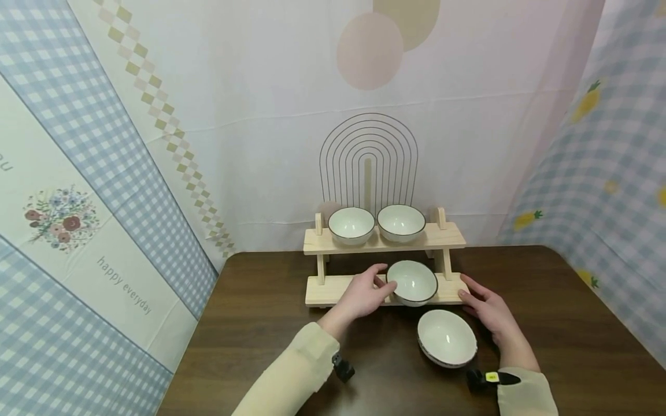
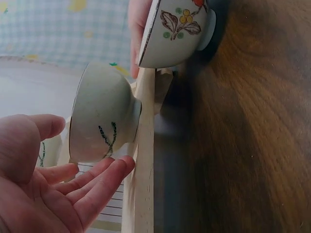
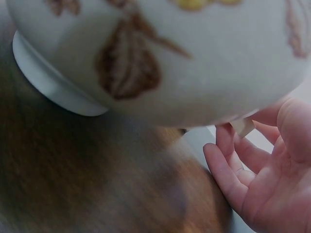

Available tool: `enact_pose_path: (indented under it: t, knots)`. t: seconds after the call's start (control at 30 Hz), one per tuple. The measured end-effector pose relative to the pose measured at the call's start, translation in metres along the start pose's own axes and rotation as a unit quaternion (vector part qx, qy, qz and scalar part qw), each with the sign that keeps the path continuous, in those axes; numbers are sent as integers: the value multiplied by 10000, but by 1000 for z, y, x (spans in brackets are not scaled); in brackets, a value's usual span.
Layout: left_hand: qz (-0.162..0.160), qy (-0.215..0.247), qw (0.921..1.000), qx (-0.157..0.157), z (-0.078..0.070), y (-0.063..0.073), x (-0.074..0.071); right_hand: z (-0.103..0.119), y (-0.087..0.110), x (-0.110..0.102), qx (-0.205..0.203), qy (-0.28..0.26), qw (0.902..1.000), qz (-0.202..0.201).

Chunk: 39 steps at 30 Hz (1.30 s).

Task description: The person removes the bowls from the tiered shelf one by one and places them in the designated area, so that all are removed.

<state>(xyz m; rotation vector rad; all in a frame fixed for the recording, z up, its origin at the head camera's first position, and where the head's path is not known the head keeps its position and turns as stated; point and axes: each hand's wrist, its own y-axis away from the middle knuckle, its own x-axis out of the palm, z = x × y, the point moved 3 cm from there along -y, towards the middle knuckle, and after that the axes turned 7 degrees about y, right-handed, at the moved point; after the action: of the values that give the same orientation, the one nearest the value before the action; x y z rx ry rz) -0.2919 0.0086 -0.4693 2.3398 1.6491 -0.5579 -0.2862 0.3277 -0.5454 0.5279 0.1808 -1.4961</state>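
A two-tier wooden rack point(image 1: 333, 289) stands on the table. A white dark-rimmed bowl point(image 1: 413, 281) with a green line pattern, seen in the left wrist view, sits upright on its lower shelf. Beside that bowl is my left hand point(image 1: 364, 292), its fingers loosely extended along the bowl's side and the thumb near the rim; it does not grip it. My right hand point(image 1: 488, 309) holds the right end of the lower shelf between thumb and fingers. In front of the rack, a bowl point(image 1: 446, 338) with brown leaves and yellow berries point(image 2: 186, 17) stands on the table, partly blocking the right wrist view.
Two white bowls, a left one point(image 1: 351, 225) and a right one point(image 1: 401, 223), stand side by side on the upper shelf. A patterned cloth point(image 1: 270, 144) hangs behind the dark wooden table point(image 1: 250, 323), with checked cloths at both sides.
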Motion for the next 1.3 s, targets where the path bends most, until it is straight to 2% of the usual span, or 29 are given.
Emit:
enact_pose_path:
  t: [0.2, 0.63, 1.3]
  knots:
    - [195, -18, 9998, -78, -1, -4, 2, 0, 0, 0, -32, 39, 10000, -26]
    - [206, -112, 9997, -102, -2, -8, 4, 0, 0, 1, -43, -6, 10000, -45]
    - [51, 791, 9961, -391, 2, -8, 12, -1, 0, 1, -44, 35, 10000, 1]
